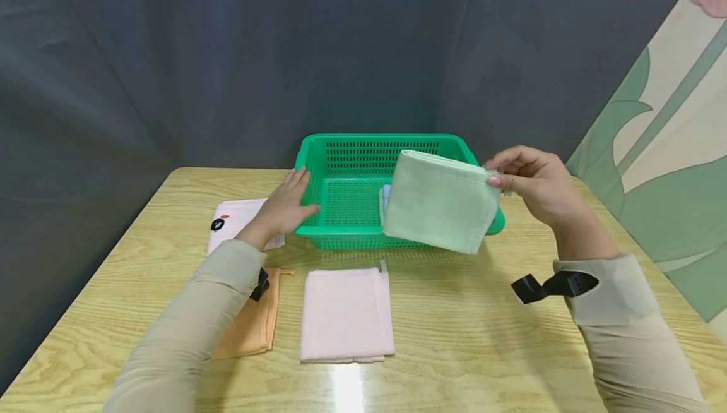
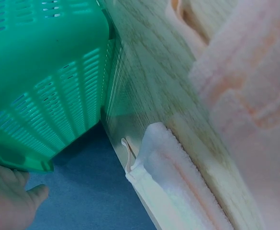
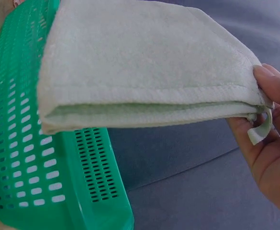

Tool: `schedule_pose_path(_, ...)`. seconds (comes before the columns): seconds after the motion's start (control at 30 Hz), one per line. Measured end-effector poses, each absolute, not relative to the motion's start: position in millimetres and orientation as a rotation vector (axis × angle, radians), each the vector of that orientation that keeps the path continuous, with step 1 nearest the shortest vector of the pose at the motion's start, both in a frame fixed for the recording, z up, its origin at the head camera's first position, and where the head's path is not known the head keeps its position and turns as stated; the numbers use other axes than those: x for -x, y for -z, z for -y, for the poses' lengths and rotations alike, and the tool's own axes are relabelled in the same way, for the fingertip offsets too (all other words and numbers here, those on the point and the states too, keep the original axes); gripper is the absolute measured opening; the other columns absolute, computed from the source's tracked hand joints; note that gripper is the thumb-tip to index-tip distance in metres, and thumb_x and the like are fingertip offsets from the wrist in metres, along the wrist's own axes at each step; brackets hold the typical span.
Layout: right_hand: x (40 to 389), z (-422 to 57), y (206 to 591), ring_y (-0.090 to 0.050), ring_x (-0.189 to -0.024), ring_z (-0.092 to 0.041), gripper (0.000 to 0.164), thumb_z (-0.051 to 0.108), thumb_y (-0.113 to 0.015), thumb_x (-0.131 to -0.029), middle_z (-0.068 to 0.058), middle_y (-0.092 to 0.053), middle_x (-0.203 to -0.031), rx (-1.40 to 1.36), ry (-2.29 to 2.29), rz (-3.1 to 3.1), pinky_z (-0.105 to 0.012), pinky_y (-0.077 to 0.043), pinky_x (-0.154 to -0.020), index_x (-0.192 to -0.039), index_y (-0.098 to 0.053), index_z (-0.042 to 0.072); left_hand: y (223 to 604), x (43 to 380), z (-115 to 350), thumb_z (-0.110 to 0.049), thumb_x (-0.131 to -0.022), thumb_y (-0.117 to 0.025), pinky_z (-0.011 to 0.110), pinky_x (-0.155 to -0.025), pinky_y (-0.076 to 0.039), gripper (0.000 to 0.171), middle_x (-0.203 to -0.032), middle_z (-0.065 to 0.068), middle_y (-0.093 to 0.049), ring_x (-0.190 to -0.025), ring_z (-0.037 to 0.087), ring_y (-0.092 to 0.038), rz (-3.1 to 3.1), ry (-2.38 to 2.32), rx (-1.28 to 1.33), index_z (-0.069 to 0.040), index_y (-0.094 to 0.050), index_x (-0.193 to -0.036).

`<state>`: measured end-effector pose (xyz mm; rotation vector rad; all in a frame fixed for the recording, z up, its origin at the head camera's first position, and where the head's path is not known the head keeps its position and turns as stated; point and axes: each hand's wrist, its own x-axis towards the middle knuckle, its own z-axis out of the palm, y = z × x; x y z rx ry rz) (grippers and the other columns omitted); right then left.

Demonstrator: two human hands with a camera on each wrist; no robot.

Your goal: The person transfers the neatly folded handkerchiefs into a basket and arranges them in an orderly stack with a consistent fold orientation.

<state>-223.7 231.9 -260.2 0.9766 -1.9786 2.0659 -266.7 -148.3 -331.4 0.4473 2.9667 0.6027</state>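
Note:
My right hand (image 1: pixel 536 182) pinches one edge of a folded pale green towel (image 1: pixel 440 201) between thumb and fingers. The towel hangs over the right part of a green plastic basket (image 1: pixel 352 231); its hanging loop (image 3: pixel 260 132) dangles by the fingers in the right wrist view. Partly hidden behind it, a folded blue-and-white cloth (image 1: pixel 384 201) lies inside the basket. At the basket's left rim rests my left hand (image 1: pixel 284 208), fingers straight and spread, holding nothing.
Left of the basket lies a folded white towel with a dark printed figure (image 1: pixel 233 220), partly under the left arm. Nearer are a folded orange towel (image 1: pixel 250 331) and a folded pink towel (image 1: pixel 346 315) on the wooden table (image 1: pixel 454 350). A dark curtain (image 1: pixel 363 47) hangs behind.

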Motion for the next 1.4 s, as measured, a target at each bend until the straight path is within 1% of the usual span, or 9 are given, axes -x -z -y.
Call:
schedule_pose_path(0.17,229,-233,261,-0.059,-0.061,-0.01,0.025,-0.018,-0.053,-0.081,-0.002,-0.067,-0.079,-0.902,-2.08,1.967,-0.018,-0.048,-0.055,-0.084,-0.068,0.002,332,267,148,-0.038,-0.093,-0.043,0.048,-0.113,-0.006,0.075,-0.154,0.009,0.004,-0.141,0.024,0.009,-2.966,-0.599,-0.449,-0.003,-0.005,-0.147)
schedule_pose_path(0.47,240,-233,261,-0.059,-0.06,-0.01,0.021,-0.014,-0.056,-0.082,-0.002,-0.067,-0.078,-0.828,-2.133,1.922,-0.018,-0.045,-0.054,-0.084,-0.068,0.003,334,267,149,-0.038,-0.093,-0.043,0.047,-0.113,-0.006,0.074,-0.154,0.009,0.003,-0.141,0.024,0.009,-2.972,-0.607,-0.444,-0.003,-0.006,-0.147)
schedule_pose_path(0.63,242,-233,262,-0.058,-0.06,-0.01,0.021,-0.012,-0.057,-0.082,0.0,-0.067,-0.077,-0.793,-2.13,1.935,-0.018,-0.044,-0.053,-0.084,-0.069,0.005,335,266,149,-0.038,-0.094,-0.043,0.047,-0.113,-0.005,0.074,-0.154,0.009,0.004,-0.141,0.024,0.009,-2.964,-0.617,-0.444,-0.003,-0.005,-0.147)
schedule_pose_path(0.93,247,-231,259,-0.057,-0.059,-0.009,0.019,-0.012,-0.059,-0.08,-0.001,-0.066,-0.074,-0.765,-2.131,1.884,-0.018,-0.044,-0.052,-0.083,-0.069,0.004,332,264,148,-0.038,-0.094,-0.043,0.047,-0.113,-0.005,0.074,-0.154,0.008,0.005,-0.14,0.024,0.01,-2.964,-0.597,-0.444,-0.004,-0.005,-0.147)
schedule_pose_path(1.17,249,-232,263,-0.055,-0.058,-0.009,0.019,-0.011,-0.06,-0.08,0.0,-0.065,-0.073,-0.728,-2.121,1.899,-0.018,-0.042,-0.052,-0.083,-0.069,0.006,335,263,149,-0.037,-0.094,-0.044,0.047,-0.113,-0.005,0.074,-0.154,0.009,0.004,-0.141,0.025,0.01,-2.964,-0.599,-0.442,-0.003,-0.005,-0.147)
schedule_pose_path(1.27,250,-230,265,-0.056,-0.058,-0.009,0.017,-0.01,-0.062,-0.079,0.0,-0.066,-0.073,-0.731,-2.108,1.879,-0.018,-0.043,-0.052,-0.082,-0.069,0.006,337,262,150,-0.038,-0.093,-0.044,0.047,-0.113,-0.005,0.074,-0.154,0.008,0.004,-0.141,0.024,0.01,-2.963,-0.603,-0.437,-0.004,-0.006,-0.147)
schedule_pose_path(1.4,251,-229,265,-0.057,-0.059,-0.008,0.011,-0.003,-0.068,-0.077,0.001,-0.065,-0.073,-0.71,-2.081,1.87,-0.017,-0.045,-0.053,-0.083,-0.069,0.006,336,262,150,-0.038,-0.093,-0.043,0.047,-0.113,-0.005,0.074,-0.154,0.008,0.005,-0.14,0.023,0.011,-2.963,-0.604,-0.443,-0.004,-0.004,-0.147)
